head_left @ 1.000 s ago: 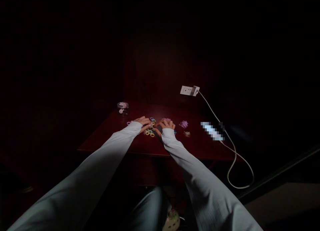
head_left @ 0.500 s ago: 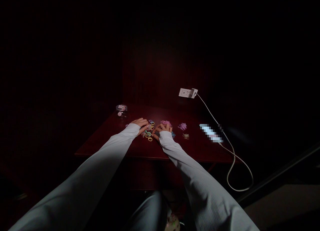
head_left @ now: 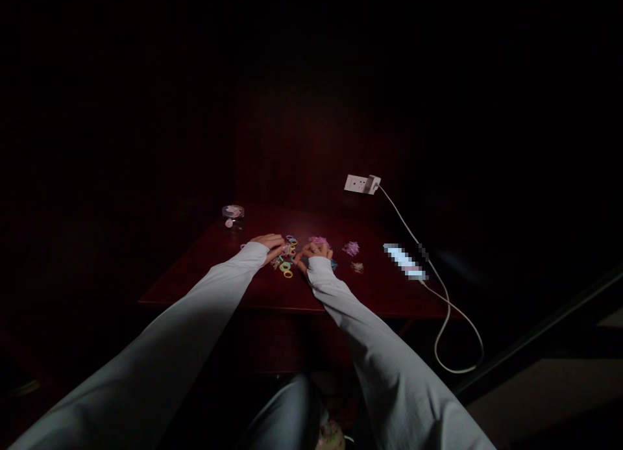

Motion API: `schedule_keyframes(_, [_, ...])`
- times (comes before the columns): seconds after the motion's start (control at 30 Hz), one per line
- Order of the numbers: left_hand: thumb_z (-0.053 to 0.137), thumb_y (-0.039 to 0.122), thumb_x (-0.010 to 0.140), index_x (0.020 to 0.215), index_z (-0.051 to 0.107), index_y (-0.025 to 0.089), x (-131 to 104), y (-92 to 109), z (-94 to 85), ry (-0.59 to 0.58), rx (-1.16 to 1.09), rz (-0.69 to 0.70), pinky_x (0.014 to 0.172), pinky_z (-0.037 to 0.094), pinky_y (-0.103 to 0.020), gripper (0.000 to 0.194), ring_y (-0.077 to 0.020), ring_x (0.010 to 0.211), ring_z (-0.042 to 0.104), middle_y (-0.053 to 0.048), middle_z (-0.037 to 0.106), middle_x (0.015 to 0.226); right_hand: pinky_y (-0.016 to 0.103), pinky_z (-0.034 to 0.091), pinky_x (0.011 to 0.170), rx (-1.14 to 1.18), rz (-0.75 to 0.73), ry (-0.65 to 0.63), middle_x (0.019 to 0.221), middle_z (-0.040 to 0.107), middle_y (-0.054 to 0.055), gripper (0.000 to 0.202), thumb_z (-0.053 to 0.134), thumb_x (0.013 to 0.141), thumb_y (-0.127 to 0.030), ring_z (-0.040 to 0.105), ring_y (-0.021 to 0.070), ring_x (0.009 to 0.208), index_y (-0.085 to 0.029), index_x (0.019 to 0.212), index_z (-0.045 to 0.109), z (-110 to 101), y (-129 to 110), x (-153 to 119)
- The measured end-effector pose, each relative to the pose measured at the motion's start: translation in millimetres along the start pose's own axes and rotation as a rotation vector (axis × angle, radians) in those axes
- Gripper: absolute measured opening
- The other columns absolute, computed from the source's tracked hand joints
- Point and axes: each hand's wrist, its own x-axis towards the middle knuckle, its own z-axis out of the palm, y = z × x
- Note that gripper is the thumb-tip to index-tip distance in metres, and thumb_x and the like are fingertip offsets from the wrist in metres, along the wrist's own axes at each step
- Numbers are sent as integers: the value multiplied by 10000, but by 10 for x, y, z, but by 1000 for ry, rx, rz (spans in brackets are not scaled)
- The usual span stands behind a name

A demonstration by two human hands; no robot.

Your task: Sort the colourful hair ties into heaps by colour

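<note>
On the dark red table (head_left: 195,286), my left hand (head_left: 270,243) rests at the left side of a small heap of coloured rings (head_left: 286,266), its fingertips touching the heap. My right hand (head_left: 315,251) is just right of the heap, fingers bent down toward the table; whether it holds anything is too small to tell. Behind its fingers lies a pink pile (head_left: 320,241). Part of a blue pile (head_left: 333,265) shows beside the right wrist. Further right are a purple pile (head_left: 351,248) and a small beige pile (head_left: 357,267).
A clear round container (head_left: 233,212) with pink pieces stands at the table's back left. A lit, pixelated phone (head_left: 405,262) lies at the right, its white cable (head_left: 440,281) looping past the table edge up to a wall socket (head_left: 357,184).
The whole view has shifted slightly, so most things appear a little further left. Both hands stay at the heap, with small finger movements and a few rings lying differently.
</note>
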Motion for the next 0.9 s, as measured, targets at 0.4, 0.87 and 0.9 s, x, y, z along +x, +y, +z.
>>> schedule_keyframes(0.4, [330, 469, 1010, 863, 638, 208, -9, -8, 90, 50, -24, -49, 691, 430, -241, 429, -154, 802, 603, -31, 645, 862, 336, 231, 845, 39, 64, 71, 1084, 641, 37, 194, 624, 944, -401, 430, 228, 1064, -264, 902, 755, -5, 28, -17])
schedule_keyframes(0.87, [342, 402, 1013, 955, 656, 215, -41, 95, -43, 11, -82, -46, 699, 418, -225, 370, -141, 827, 612, -23, 656, 929, 384, 243, 880, -23, 313, 298, 1085, 646, 82, 317, 565, 939, -473, 414, 263, 1052, -234, 856, 756, -441, 847, -369])
schedule_keyframes(0.9, [344, 398, 1013, 952, 655, 213, -44, 112, -57, 10, -86, -47, 697, 414, -225, 367, -140, 826, 610, -22, 652, 926, 398, 249, 886, -25, 357, 309, 1089, 647, 91, 340, 547, 942, -482, 413, 272, 1055, -229, 853, 755, -507, 968, -422])
